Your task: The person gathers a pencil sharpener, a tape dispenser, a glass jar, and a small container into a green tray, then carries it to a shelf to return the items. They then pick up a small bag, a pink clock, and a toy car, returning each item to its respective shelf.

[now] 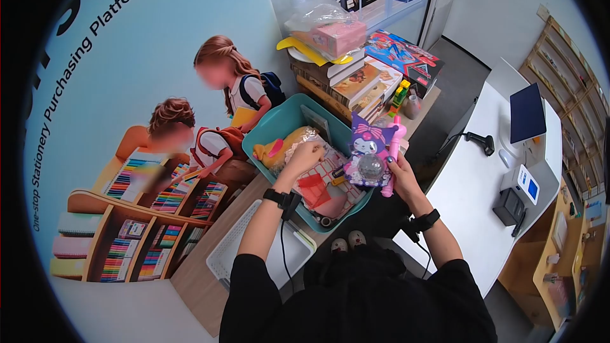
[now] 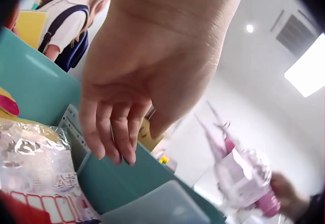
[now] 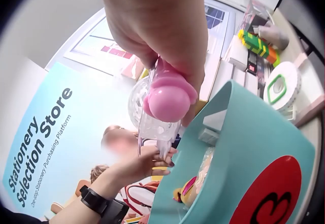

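Observation:
My right hand (image 1: 406,181) grips the pink handle of a toy wand (image 1: 395,143), out past the right side of a teal bin (image 1: 279,113). The wand carries a purple cartoon figure with a pink bow and a clear ball. Its rounded pink end (image 3: 165,103) faces the right wrist camera. Over the bin hangs my left hand (image 2: 147,76), fingers loosely bent and holding nothing. Beneath it lie a clear plastic packet (image 2: 38,158) with a keyboard-like pattern, a red piece (image 1: 314,189) and a yellow plush-like item (image 1: 270,154).
Behind the bin, a stack of books (image 1: 356,82) bears a pink box (image 1: 337,38) in clear plastic. A white basket (image 1: 254,241) sits in front of the bin. To the right is a white counter (image 1: 457,197) with a scanner (image 1: 481,143) and a small terminal (image 1: 524,184).

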Available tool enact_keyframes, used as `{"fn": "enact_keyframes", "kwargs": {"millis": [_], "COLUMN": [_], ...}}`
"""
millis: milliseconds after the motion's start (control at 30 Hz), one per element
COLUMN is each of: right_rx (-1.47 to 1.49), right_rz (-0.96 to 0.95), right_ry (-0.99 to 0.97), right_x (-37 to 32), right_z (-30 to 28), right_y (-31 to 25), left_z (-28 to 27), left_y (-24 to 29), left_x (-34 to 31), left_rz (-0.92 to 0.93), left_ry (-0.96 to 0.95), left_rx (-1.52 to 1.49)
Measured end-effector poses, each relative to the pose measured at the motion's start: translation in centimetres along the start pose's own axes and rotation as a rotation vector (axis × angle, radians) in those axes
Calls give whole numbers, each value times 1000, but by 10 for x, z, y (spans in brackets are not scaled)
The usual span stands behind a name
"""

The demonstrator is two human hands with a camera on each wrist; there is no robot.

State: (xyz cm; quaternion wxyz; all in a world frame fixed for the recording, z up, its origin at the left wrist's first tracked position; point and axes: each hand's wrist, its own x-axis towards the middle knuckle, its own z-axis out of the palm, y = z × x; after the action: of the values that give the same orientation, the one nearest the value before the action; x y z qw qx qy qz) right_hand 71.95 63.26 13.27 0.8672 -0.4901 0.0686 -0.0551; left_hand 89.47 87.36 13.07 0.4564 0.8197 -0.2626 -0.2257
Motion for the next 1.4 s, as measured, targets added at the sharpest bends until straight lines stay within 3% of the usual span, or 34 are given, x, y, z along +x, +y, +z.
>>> {"fn": "enact_keyframes", "kwargs": {"millis": [67, 100, 167, 200, 433, 633, 800, 867, 1000, 1100, 1167, 1267, 1400], "right_rx": [-8, -16, -27, -19, -37, -66, -70, -73, -106, -94, -77, -46, -8], "right_rz": [-9, -25, -52, -58, -94, -112, -89, -97, -92, -81, -87, -97, -108], "right_ry": [43, 66, 100, 128, 311, 356, 368, 389, 439, 462, 476, 475, 472], "right_x": [-7, -12, -21, -26, -65, -93, -104, -109, -127, -141, -148, -157, -168], "right_z": [-12, -16, -22, -25, -44, -55, -50, -44, -42, -48, -49, -43, -34], "right_y": [-3, -5, -9, -11, -16, -14, -15, -16, -13, -2, 3, 7, 11], "left_z": [12, 23, 48, 56, 115, 111, 122, 132, 130, 121, 103, 73, 29], "left_y": [-6, -18, -43, -36, -73, -78, -90, -99, -92, -88, -57, -36, 1], "left_x": [11, 18, 35, 34, 52, 56, 61, 67, 66, 63, 53, 54, 36], "left_rz": [63, 71, 91, 33, 21, -32, -12, -16, 105, 152, 140, 81, 86], "left_ry": [-63, -71, -228, -262, -176, -159, -224, -111, -194, -182, -190, -298, -194], "left_rx": [503, 504, 924, 977, 1087, 1006, 1178, 1125, 1115, 1081, 1060, 1044, 834]}}
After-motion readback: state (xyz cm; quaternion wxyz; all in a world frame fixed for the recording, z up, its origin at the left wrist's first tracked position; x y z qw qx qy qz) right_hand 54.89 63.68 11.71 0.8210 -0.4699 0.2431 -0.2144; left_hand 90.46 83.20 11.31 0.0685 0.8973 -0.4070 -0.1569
